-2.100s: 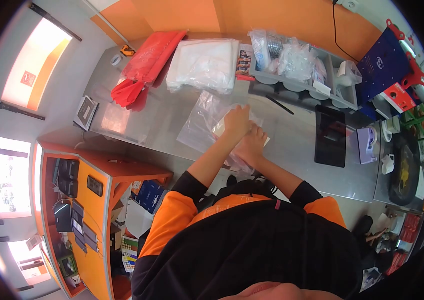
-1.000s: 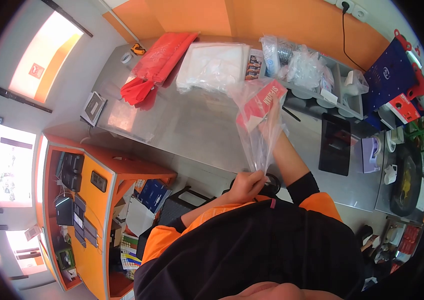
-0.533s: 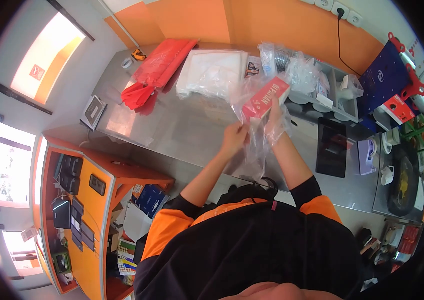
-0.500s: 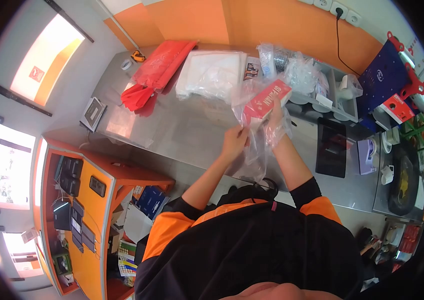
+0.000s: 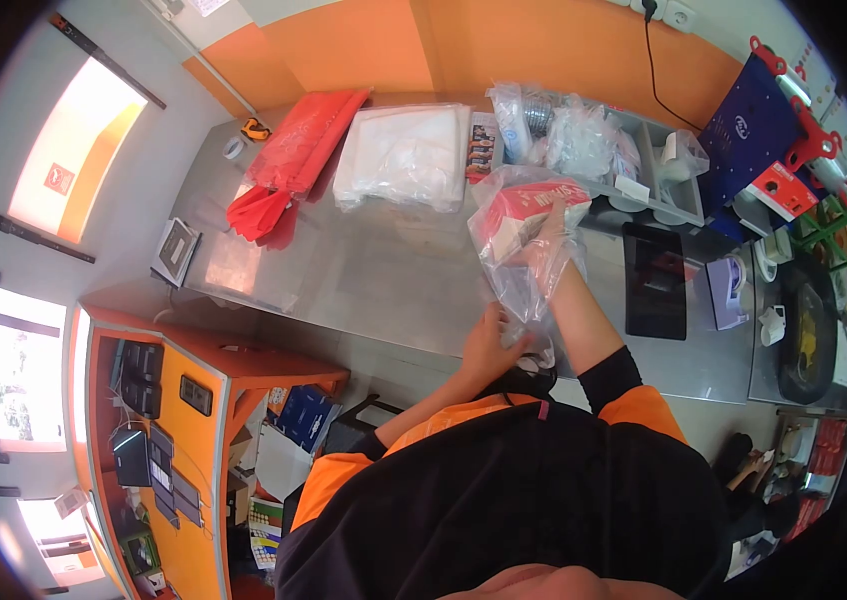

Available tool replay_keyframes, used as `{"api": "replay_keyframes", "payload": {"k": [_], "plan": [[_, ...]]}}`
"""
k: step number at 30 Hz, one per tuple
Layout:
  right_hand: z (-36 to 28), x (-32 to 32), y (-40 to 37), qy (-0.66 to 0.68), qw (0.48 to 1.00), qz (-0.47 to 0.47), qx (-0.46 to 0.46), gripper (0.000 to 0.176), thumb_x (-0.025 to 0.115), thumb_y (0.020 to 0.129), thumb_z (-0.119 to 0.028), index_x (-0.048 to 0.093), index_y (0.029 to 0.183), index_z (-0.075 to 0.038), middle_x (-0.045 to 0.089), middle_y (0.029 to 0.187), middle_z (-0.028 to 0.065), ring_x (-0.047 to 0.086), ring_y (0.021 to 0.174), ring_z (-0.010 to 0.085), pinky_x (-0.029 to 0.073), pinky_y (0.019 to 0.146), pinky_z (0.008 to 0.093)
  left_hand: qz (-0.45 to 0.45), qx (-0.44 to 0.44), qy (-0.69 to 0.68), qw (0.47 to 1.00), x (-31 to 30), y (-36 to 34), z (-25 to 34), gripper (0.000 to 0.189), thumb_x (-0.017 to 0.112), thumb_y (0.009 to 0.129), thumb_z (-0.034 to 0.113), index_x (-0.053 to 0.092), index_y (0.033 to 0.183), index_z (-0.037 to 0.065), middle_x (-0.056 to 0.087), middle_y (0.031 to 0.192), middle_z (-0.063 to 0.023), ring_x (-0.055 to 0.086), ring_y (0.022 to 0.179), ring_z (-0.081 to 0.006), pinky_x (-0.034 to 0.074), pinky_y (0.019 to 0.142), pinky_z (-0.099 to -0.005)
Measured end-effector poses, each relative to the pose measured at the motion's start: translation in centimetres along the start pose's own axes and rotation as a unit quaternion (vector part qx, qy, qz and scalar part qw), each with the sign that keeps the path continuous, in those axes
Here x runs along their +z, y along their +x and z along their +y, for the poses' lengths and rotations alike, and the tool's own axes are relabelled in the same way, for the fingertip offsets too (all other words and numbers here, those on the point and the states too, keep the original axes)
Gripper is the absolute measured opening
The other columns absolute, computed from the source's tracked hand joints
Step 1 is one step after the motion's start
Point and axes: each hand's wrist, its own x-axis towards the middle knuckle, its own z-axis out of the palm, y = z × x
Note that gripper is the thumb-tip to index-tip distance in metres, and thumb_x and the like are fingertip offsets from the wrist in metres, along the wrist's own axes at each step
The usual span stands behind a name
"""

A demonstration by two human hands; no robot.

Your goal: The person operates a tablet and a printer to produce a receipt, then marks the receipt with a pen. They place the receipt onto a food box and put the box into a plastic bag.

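My right hand is inside a clear plastic bag, gripping a red and white box with printed lettering. The box lies within the upper part of the bag, tilted above the counter. Lower down, near the counter's front edge, my left hand closes on the bag's loose end close to my right forearm. Plastic and glare partly hide the fingertips of both hands.
On the steel counter lie red bags and a stack of white packaging. A grey divided tray holds plastic-wrapped items. Right of my arm are a black tablet and a tape dispenser. An orange shelf unit stands left.
My left hand has moved down from beside the box to the bag's lower end. The bag now covers the box more fully, and the box has turned slightly.
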Motion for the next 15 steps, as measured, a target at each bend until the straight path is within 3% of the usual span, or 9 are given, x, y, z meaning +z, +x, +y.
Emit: {"api": "replay_keyframes", "payload": {"k": [2,3,5,7,8,11,14,15], "plan": [[-0.2,0.1,0.3,0.0,1.0,0.004,-0.005,0.055,0.039,0.091,-0.052,0.046,0.123,-0.008,0.057,0.112,0.0135,0.06,0.098,0.0279,0.051,0.086,0.0442,0.048,-0.047,-0.129,0.989,0.4,0.4,-0.3,0.056,0.069,0.078,0.033,0.039,0.113,0.002,0.05,0.102,-0.0158,0.055,0.085,-0.0259,0.047,0.072,-0.0373],[-0.2,0.2,0.5,-0.002,1.0,0.006,-0.008,0.055,0.039,0.091,-0.052,0.046,0.123,-0.008,0.057,0.112,0.0135,0.06,0.098,0.0279,0.051,0.086,0.0443,0.083,-0.135,-0.229,0.96,0.3,1.3,-0.3,0.05,0.068,0.079,0.032,0.041,0.109,0.002,0.051,0.097,-0.0148,0.055,0.082,-0.0241,0.046,0.071,-0.0361],[0.2,0.2,0.4,-0.005,1.0,0.009,-0.014,0.055,0.039,0.091,-0.052,0.046,0.123,-0.008,0.057,0.112,0.0135,0.06,0.098,0.0279,0.051,0.086,0.0443,0.152,-0.306,-0.414,0.844,-0.5,4.2,-0.3,0.039,0.065,0.082,0.029,0.046,0.101,0.001,0.054,0.087,-0.0129,0.055,0.076,-0.0206,0.045,0.067,-0.0337],[0.5,0.3,0.4,-0.01,1.0,0.009,-0.02,0.055,0.039,0.091,-0.052,0.046,0.123,-0.008,0.057,0.112,0.0135,0.06,0.098,0.0279,0.051,0.086,0.0444,0.091,-0.139,-0.236,0.958,-1.2,6.4,-1.7,0.027,0.06,0.085,0.024,0.05,0.091,0.0,0.053,0.074,-0.0096,0.052,0.067,-0.0177,0.042,0.062,-0.0312],[0.6,0.3,0.3,-0.012,1.0,0.009,-0.024,0.055,0.039,0.091,-0.052,0.046,0.123,-0.007,0.057,0.112,0.0135,0.06,0.098,0.0279,0.051,0.086,0.0445,0.057,-0.05,-0.139,0.987,-1.2,6.9,-2.4,0.024,0.058,0.086,0.022,0.051,0.086,-0.001,0.052,0.068,-0.0079,0.05,0.063,-0.0163,0.041,0.06,-0.03],[0.0,0.3,0.2,-0.001,1.0,-0.001,-0.028,0.056,0.039,0.091,-0.052,0.046,0.123,-0.007,0.057,0.112,0.0135,0.06,0.098,0.0279,0.051,0.086,0.0446,0.008,0.007,-0.135,0.991,-1.8,5.1,-0.2,0.019,0.051,0.089,0.013,0.054,0.075,-0.001,0.052,0.062,-0.002,0.045,0.06,-0.0113,0.039,0.057,-0.0264],[-1.3,0.2,0.8,0.022,0.999,-0.011,-0.028,0.056,0.039,0.091,-0.052,0.046,0.123,-0.007,0.057,0.112,0.0136,0.06,0.098,0.0278,0.051,0.086,0.0448,-0.043,-0.015,-0.138,0.989,-2.2,2.9,0.5,0.015,0.052,0.086,0.01,0.053,0.074,0.0,0.052,0.063,-0.005,0.047,0.061,-0.0113,0.04,0.056,-0.0279],[-1.7,0.0,0.9,0.026,0.999,-0.014,-0.029,0.056,0.039,0.091,-0.052,0.046,0.123,-0.007,0.057,0.112,0.0136,0.06,0.098,0.0278,0.051,0.086,0.0448,-0.075,0.02,-0.121,0.99,-1.8,2.0,0.9,0.016,0.052,0.086,0.01,0.053,0.073,0.0,0.052,0.063,-0.0054,0.047,0.061,-0.0114,0.04,0.056,-0.0282]]}}
